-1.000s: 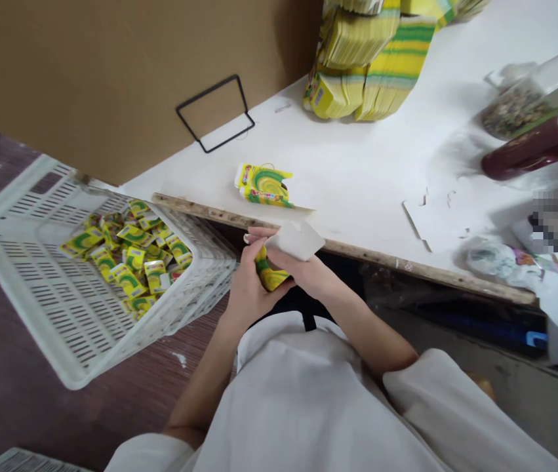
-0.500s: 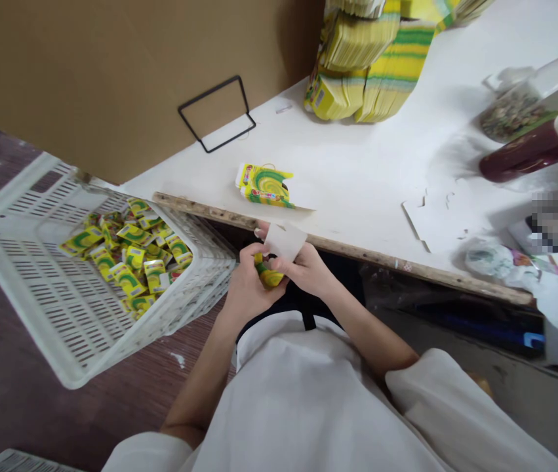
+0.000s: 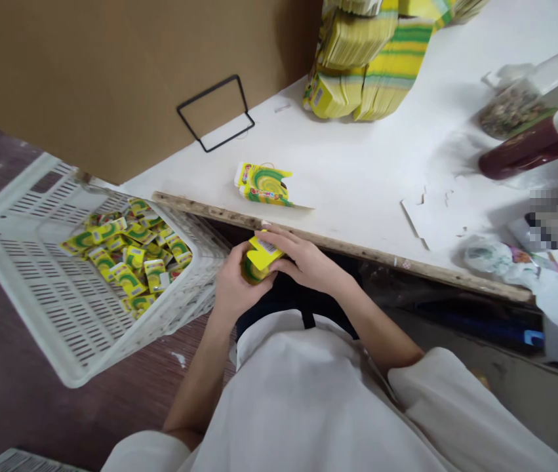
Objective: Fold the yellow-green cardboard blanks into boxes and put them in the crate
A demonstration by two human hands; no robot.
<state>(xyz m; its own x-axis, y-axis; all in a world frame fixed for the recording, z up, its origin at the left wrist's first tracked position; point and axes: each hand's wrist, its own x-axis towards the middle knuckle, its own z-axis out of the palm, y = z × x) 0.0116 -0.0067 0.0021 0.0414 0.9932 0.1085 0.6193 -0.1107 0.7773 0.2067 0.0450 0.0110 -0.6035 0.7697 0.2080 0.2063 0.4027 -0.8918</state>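
Note:
My left hand (image 3: 239, 288) wraps round a small yellow and green carton (image 3: 255, 270) just off the table's front edge. On the opposite side, my right hand (image 3: 298, 259) grips the same carton, its fingers along a yellow end flap (image 3: 265, 245) with a barcode. My palms and fingers hide part of the carton. Beyond my hands, on the white table, lies an open printed carton (image 3: 265, 185) with its flaps sticking out. What is inside either carton cannot be seen.
A white plastic basket (image 3: 37, 262) at the left holds several yellow cartons (image 3: 128, 278). Flat carton blanks (image 3: 387, 82) stand stacked at the back, beside a large cardboard box (image 3: 136, 59) and a black wire frame (image 3: 216, 113). A maroon cup (image 3: 519, 151) lies at the right.
The white flap between my hands has turned over, and a yellow barcode face shows there now. My right fingers have moved over it. Another carton shows on top of the basket pile.

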